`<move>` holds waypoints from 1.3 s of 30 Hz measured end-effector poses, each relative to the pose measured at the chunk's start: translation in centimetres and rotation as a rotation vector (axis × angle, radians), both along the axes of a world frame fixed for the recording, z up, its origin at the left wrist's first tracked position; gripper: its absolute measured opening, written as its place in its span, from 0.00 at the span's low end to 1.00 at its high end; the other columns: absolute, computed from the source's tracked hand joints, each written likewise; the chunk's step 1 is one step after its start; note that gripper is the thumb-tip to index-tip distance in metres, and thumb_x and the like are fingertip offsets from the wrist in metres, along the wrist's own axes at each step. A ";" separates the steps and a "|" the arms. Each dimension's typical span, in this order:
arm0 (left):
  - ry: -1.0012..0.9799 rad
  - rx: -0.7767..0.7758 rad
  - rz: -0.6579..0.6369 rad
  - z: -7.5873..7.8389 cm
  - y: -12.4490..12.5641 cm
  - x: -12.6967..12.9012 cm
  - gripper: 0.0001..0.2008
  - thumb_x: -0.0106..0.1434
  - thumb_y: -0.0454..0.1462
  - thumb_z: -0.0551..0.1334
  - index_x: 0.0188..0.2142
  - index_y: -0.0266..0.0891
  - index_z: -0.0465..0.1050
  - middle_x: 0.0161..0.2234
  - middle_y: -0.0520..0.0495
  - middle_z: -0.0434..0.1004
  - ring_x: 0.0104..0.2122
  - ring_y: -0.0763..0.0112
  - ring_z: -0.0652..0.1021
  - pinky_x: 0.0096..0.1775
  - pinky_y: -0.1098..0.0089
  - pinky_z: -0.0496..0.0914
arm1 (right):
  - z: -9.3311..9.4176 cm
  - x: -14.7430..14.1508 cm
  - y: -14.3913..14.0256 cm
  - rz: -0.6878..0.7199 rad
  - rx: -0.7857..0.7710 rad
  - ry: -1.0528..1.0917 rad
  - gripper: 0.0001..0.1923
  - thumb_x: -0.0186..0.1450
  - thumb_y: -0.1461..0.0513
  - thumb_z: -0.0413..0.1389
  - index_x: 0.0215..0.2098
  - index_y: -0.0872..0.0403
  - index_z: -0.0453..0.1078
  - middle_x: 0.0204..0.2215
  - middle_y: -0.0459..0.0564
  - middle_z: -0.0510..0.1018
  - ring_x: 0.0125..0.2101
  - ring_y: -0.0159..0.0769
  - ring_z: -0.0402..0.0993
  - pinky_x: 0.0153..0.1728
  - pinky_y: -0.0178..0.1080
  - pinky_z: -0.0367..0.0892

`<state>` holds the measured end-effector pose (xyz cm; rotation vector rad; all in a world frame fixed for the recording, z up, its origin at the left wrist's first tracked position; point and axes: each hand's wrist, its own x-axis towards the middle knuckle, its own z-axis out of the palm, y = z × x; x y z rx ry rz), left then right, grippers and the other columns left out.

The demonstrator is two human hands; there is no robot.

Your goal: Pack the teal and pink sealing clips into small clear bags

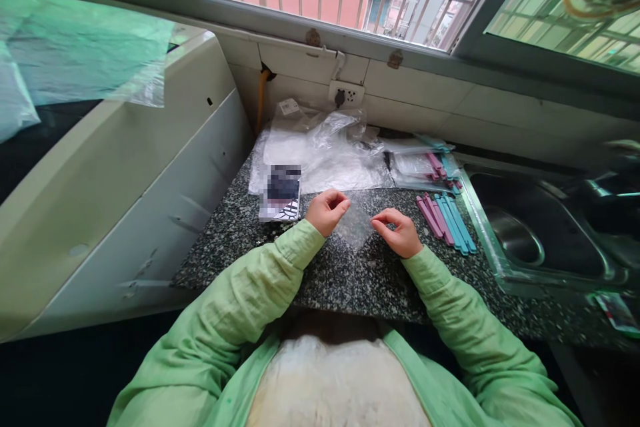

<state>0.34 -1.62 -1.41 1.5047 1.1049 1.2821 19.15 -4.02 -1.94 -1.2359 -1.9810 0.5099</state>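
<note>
Green sleeves (pixel 280 267); both hands' fingers (pixel 336 203) pinch a clear bag (pixel 356 223), seemingly one corner pointing toward the person.

A dark speckled stone counter (pixel 340 280) carries everything, with a steel sink (pixel 530 233) set into it at its right end. Along its back edge lie a heap of crumpled clear plastic bags (pixel 325 147) and, toward the back right, flat clear packets (pixel 417 167) with pink and blue sticks inside; near the left edge lies a small card or booklet (pixel 281 193). Loose pink and blue sticks (pixel 445 221) lie side by side just beside the sink's rim, and a small clear bag (pixel 356 223) lies flat at the counter's middle.
</note>
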 end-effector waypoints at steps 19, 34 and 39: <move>0.097 0.020 -0.100 -1.0 -0.1 0.4 0.06 0.50 0.36 0.59 0.22 0.34 0.69 0.20 0.51 0.67 0.22 0.77 0.67 0.26 0.74 0.62 | 0.1 -0.7 -0.4 0.103 -0.023 -0.052 0.07 0.57 0.62 0.53 0.22 0.54 0.67 0.21 0.47 0.72 0.25 0.31 0.67 0.28 0.35 0.62; 0.054 -0.023 -0.047 -0.6 0.1 0.3 0.06 0.49 0.36 0.59 0.20 0.35 0.68 0.19 0.52 0.68 0.22 0.77 0.67 0.27 0.74 0.63 | 0.6 -0.6 -0.6 0.000 0.004 0.002 0.07 0.57 0.61 0.53 0.22 0.54 0.67 0.21 0.47 0.73 0.25 0.31 0.68 0.29 0.35 0.64; 0.063 -0.004 -0.036 -0.4 0.0 0.3 0.06 0.49 0.36 0.59 0.20 0.35 0.68 0.19 0.52 0.67 0.23 0.76 0.67 0.27 0.74 0.63 | 0.6 -0.6 -0.5 0.021 -0.009 -0.017 0.08 0.57 0.60 0.52 0.22 0.54 0.66 0.21 0.47 0.73 0.25 0.31 0.68 0.30 0.36 0.64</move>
